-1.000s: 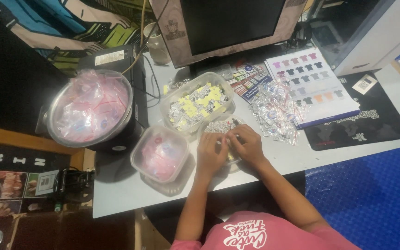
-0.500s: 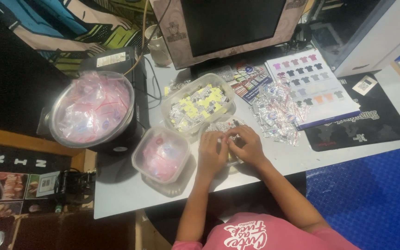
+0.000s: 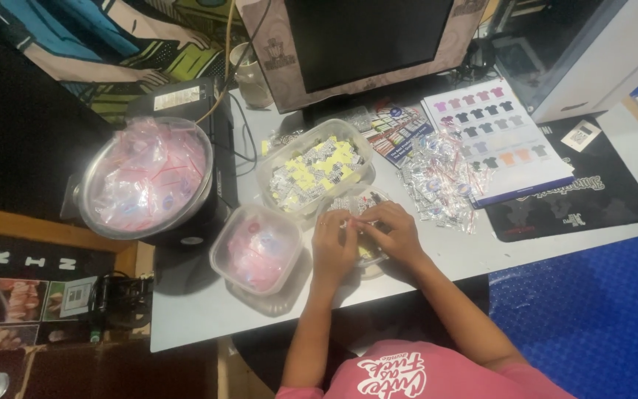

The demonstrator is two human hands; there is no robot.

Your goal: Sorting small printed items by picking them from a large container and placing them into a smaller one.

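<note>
— Pink-shirted person, both hands over that small round tub [image 3: 367,203]?
— Yes. Left hand [image 3: 334,247] and right hand [image 3: 393,233] pinch a small clear packet [image 3: 354,222] between curled fingertips.
— Beyond?
— Rectangular tub of yellow-and-silver packets [image 3: 315,170], then the monitor [image 3: 363,37].

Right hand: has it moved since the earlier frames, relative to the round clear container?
No real shift. The right hand stays over the round clear container, fingertips meeting the left hand, same spot beside the square tub of pink bags.
</note>
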